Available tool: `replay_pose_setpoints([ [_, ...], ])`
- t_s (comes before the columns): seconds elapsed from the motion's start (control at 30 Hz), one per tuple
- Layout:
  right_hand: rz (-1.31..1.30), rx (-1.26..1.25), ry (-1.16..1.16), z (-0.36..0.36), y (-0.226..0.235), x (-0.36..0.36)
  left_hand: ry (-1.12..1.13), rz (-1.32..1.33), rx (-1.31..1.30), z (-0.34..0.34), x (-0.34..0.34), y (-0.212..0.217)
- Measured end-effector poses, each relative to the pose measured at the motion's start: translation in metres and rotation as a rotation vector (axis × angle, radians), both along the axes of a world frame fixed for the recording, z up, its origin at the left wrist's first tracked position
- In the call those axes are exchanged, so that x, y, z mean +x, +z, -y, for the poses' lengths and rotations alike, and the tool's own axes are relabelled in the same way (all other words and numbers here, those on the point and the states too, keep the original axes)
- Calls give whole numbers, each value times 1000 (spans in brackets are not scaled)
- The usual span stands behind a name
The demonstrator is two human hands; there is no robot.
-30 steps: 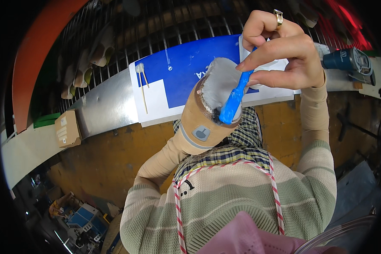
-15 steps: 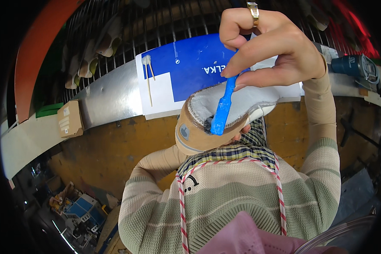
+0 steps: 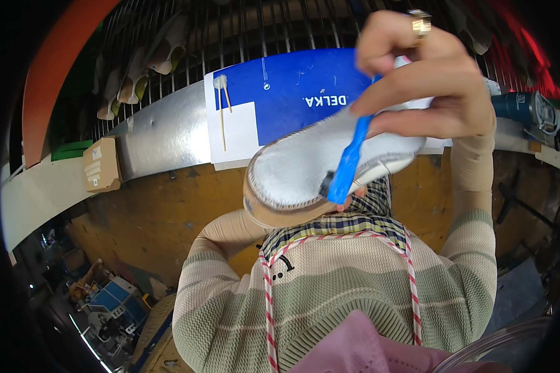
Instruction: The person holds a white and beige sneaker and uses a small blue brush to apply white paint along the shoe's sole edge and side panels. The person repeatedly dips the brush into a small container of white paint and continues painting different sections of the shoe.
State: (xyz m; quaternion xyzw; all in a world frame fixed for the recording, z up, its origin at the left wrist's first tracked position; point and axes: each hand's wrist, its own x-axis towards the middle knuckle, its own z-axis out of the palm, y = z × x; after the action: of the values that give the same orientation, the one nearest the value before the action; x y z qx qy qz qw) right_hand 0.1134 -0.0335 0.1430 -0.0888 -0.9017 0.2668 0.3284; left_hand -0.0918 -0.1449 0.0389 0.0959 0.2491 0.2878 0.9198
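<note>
A tan shoe upper (image 3: 286,214) is held sole side up in front of my chest, its pale underside (image 3: 292,168) edged with stitching. My left hand (image 3: 356,196) grips it from beneath; only some fingertips show at its near edge, the rest hidden behind the shoe. Pinched between thumb and fingers of my right hand (image 3: 426,93) is a blue brush (image 3: 348,163) with short dark bristles. Its head is over the near stitched edge, around the shoe's middle; whether the bristles touch cannot be made out. The right hand is slightly blurred.
Beyond the shoe, a blue-and-white card sheet (image 3: 236,133) lies on a metal ledge (image 3: 162,137), with two white-tipped thin sticks (image 3: 222,118) on it. A cardboard box (image 3: 102,165) stands left, a dark blue mug (image 3: 516,107) right. Several shoe-shaped pieces (image 3: 168,53) rest on the rack behind.
The shoe has tipped so its underside shows more fully and its tan side less. My right hand and the brush have shifted right, from the rounded end toward the middle of the near edge.
</note>
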Motion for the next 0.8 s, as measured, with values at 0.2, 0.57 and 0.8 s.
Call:
replay_pose_setpoints([
  [0.2,-101,-55,-647,60,-7,9,442,-15,187,-25,3,-9],
  [0.57,-224,515,-1021,-19,-62,-6,486,248,225,-72,-5,-87],
  [0.8,-83,404,-574,67,-66,-12,364,317,145,-61,-10,-103],
])
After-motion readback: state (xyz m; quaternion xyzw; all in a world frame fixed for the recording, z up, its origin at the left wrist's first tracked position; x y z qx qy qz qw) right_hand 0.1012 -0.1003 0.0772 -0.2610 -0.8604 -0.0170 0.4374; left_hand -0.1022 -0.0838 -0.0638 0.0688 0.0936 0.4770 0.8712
